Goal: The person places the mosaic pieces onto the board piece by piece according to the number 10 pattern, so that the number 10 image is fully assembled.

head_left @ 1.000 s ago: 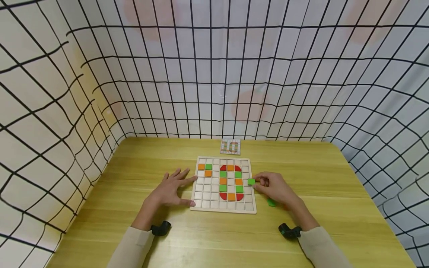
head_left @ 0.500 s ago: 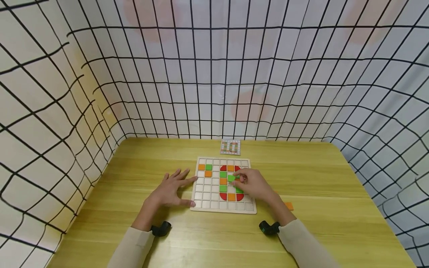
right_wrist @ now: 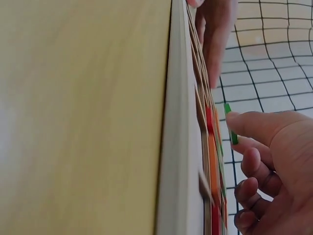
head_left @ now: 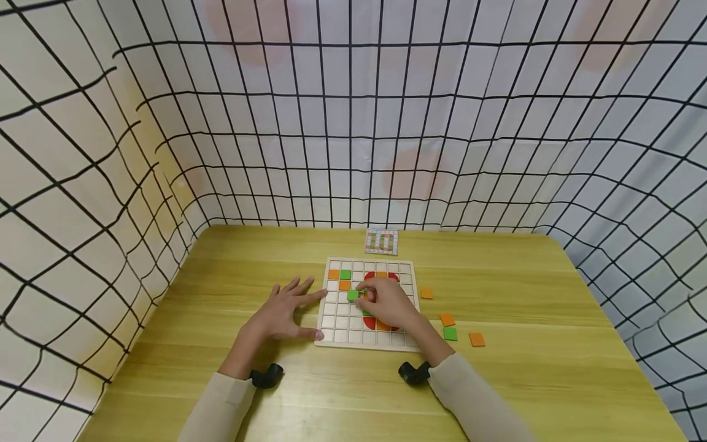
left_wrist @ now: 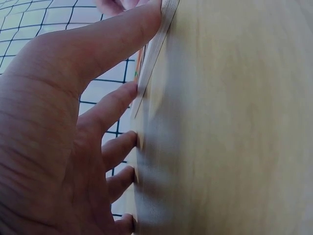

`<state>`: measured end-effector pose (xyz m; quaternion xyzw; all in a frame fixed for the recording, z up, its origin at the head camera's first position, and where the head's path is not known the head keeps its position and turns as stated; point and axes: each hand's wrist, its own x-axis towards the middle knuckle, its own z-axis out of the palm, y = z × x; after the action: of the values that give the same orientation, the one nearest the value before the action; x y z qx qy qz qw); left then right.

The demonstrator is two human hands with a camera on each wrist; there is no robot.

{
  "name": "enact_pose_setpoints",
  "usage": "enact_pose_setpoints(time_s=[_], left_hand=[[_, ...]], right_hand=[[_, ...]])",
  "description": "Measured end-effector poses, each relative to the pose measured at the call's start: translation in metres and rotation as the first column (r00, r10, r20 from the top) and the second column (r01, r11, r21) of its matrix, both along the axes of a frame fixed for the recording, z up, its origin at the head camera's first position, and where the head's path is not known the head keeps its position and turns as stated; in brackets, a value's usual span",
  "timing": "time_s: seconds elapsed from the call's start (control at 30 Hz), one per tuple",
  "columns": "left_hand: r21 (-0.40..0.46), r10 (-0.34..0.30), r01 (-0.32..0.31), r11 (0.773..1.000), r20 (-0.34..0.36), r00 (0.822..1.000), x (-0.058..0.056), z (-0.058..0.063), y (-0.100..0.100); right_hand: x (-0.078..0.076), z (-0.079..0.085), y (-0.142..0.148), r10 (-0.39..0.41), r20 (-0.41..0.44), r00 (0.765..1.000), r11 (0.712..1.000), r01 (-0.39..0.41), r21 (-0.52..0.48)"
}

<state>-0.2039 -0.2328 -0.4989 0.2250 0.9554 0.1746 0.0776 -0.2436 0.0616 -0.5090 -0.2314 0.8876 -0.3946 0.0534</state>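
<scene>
A white gridded board lies on the table, with orange, green and red tiles set in some of its squares. My right hand pinches a green square tile between thumb and forefinger, over the board's middle left. In the right wrist view that green tile stands a little off the board's surface. My left hand is spread on the table, its thumb and forefinger touching the board's left edge; the left wrist view shows the straight fingers. The right hand covers part of the red-cornered tile ring.
Right of the board lie loose tiles: orange ones and a green one. Behind the board is a small pattern card. A white wall with black grid lines surrounds the wooden table.
My right hand has carried the green tile leftward from the board's right edge, across the tile ring. The loose tiles on the right have come into sight. My left hand stays in place.
</scene>
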Motion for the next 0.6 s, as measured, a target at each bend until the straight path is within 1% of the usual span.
enact_pose_setpoints(time_s=[0.17,0.33,0.6], left_hand=[[0.005,0.006,-0.006,1.0,0.008,1.0,0.001,0.001,0.001],[0.009,-0.003,0.003,1.0,0.001,1.0,0.001,0.001,0.002],[0.002,0.0,0.0,1.0,-0.002,1.0,0.0,0.001,0.001]], right_hand=[[-0.001,-0.004,-0.01,-0.014,0.0,1.0,1.0,0.014,0.017],[-0.002,-0.009,-0.016,-0.039,-0.011,0.999,0.999,0.039,0.027],[-0.001,-0.007,-0.021,-0.06,-0.023,0.998,0.998,0.06,0.025]])
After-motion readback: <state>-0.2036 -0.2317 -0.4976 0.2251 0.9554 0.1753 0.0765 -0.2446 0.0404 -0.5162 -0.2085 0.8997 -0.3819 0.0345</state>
